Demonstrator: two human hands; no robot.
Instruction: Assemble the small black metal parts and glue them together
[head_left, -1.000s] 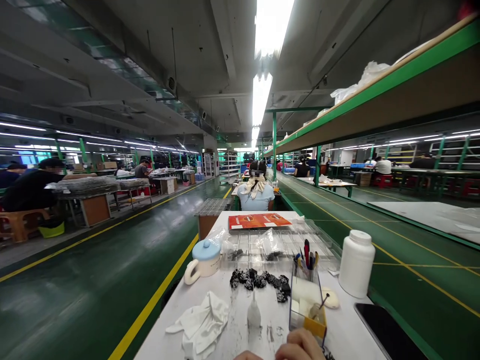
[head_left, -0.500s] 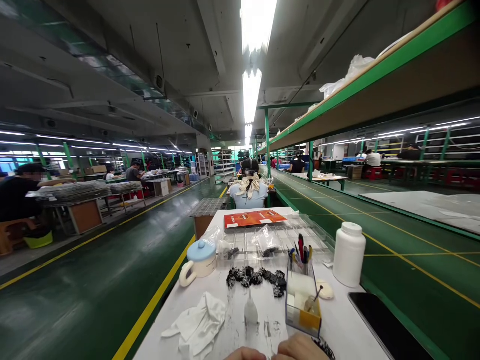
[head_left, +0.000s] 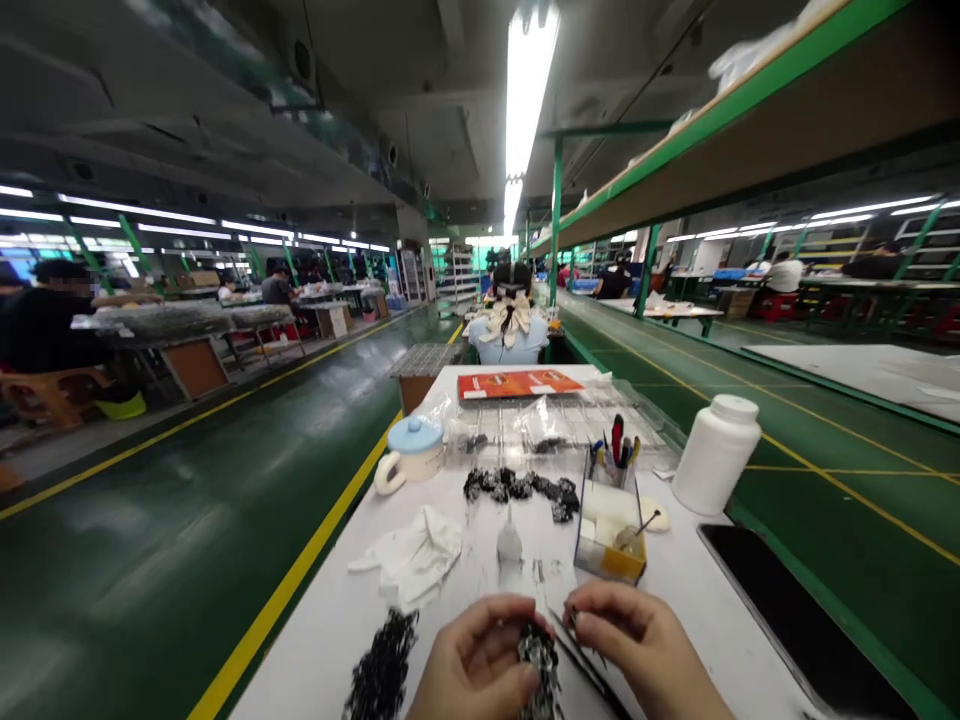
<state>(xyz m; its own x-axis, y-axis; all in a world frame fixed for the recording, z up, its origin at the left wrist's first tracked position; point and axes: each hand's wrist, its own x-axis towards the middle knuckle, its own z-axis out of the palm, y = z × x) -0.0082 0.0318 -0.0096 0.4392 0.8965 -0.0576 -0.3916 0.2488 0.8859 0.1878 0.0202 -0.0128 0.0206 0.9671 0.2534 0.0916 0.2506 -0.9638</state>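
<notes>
My left hand [head_left: 480, 660] is curled around a bunch of small black and silvery pieces [head_left: 538, 665] near the front of the white table. Just to its right, my right hand [head_left: 637, 640] pinches a tiny dark piece [head_left: 572, 612] between thumb and fingertips. Dark slender tools [head_left: 589, 675] lie between the hands. Left of my left hand is a pile of black pieces [head_left: 381, 665]. Beyond the hands stands a small white pointed bottle [head_left: 509, 540], with a row of black clusters [head_left: 517, 485] behind it.
A white cloth [head_left: 420, 555] and a blue-lidded mug [head_left: 412, 450] are on the left. A clear organizer [head_left: 611, 530] with tools, a white jar [head_left: 718, 455] and a black phone [head_left: 795, 610] are on the right. A person [head_left: 510, 325] sits ahead.
The view has tilted down, so more of the tabletop shows. Both hands have come further into view and are now apart, with the held pieces, black pile and slender tools visible.
</notes>
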